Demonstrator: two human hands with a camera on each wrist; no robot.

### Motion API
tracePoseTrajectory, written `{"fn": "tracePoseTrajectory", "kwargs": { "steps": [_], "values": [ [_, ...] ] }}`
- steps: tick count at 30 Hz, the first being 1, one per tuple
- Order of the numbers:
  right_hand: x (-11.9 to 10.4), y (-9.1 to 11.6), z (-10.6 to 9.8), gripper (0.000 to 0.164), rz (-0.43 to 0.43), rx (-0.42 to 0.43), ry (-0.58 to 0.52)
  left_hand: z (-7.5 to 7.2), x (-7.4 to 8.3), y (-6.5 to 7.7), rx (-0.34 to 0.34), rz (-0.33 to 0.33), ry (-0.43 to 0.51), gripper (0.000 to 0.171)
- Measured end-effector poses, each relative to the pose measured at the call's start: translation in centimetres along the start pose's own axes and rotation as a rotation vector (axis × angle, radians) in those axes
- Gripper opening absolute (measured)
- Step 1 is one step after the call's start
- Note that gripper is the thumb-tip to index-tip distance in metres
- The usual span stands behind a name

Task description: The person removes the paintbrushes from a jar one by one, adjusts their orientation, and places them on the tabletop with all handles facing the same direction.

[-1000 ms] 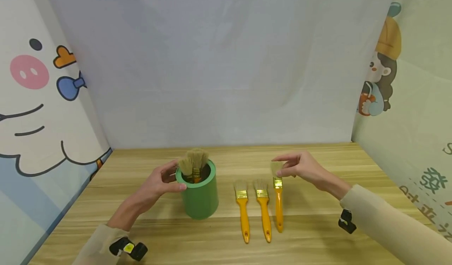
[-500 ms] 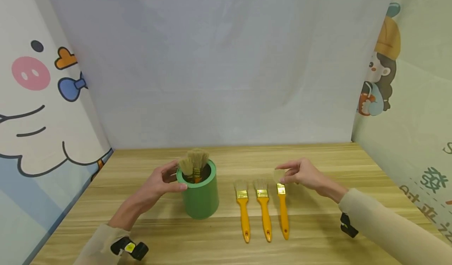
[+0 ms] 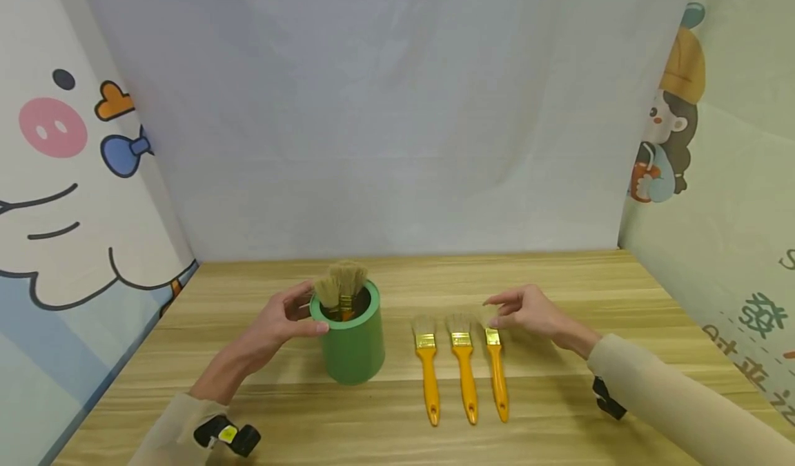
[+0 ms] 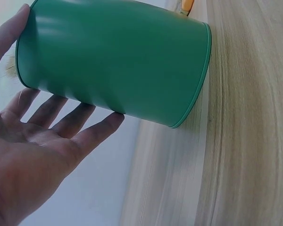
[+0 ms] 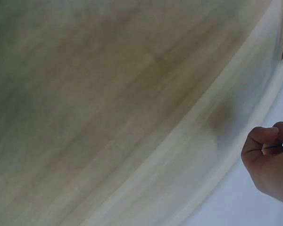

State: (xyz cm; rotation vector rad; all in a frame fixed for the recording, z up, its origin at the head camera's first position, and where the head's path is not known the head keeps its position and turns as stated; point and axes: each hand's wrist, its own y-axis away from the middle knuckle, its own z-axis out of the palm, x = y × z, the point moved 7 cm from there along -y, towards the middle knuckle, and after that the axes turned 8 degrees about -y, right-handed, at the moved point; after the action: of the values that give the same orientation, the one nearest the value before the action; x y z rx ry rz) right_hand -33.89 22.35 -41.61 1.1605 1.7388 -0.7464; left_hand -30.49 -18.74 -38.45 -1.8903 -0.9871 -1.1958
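Note:
A green cylindrical pot (image 3: 352, 352) stands upright on the wooden table, with several paintbrushes (image 3: 343, 288) in it, bristles up. My left hand (image 3: 282, 321) holds the pot near its rim, thumb at the front and fingers round the back; the left wrist view shows the fingertips (image 4: 114, 121) against its side. Three orange-handled paintbrushes lie in a row: a left one (image 3: 429, 376), a middle one (image 3: 465, 376) and a narrower right one (image 3: 498, 376). At the right paintbrush's bristles is my right hand (image 3: 534, 312), thumb and forefinger apart; the thumb partly covers the bristles.
The wooden table (image 3: 559, 411) reaches back to a pale grey cloth (image 3: 397, 141). Printed cartoon panels stand at the left (image 3: 62, 197) and right (image 3: 714, 210).
My right hand has lowered the right paintbrush from a raised tilt onto the table, beside the other two. Its fingers have loosened at the bristles. The left hand and the pot have stayed put.

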Motion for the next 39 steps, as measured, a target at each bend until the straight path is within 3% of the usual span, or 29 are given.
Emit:
{"fn": "tracePoseTrajectory", "kwargs": {
  "steps": [13, 24, 39],
  "values": [
    [0.6, -0.3, 0.0, 0.045, -0.005, 0.004, 0.077, -0.2, 0.1, 0.0, -0.001, -0.012, -0.013, 0.089],
    [0.4, -0.7, -0.1, 0.042, -0.051, -0.027, 0.136, -0.1, 0.2, 0.1, -0.012, -0.013, -0.001, 0.090],
    [0.6, -1.2, 0.0, 0.040, -0.052, -0.076, 0.172, -0.1, 0.2, 0.2, -0.015, -0.012, -0.004, 0.087]
  ]
}}
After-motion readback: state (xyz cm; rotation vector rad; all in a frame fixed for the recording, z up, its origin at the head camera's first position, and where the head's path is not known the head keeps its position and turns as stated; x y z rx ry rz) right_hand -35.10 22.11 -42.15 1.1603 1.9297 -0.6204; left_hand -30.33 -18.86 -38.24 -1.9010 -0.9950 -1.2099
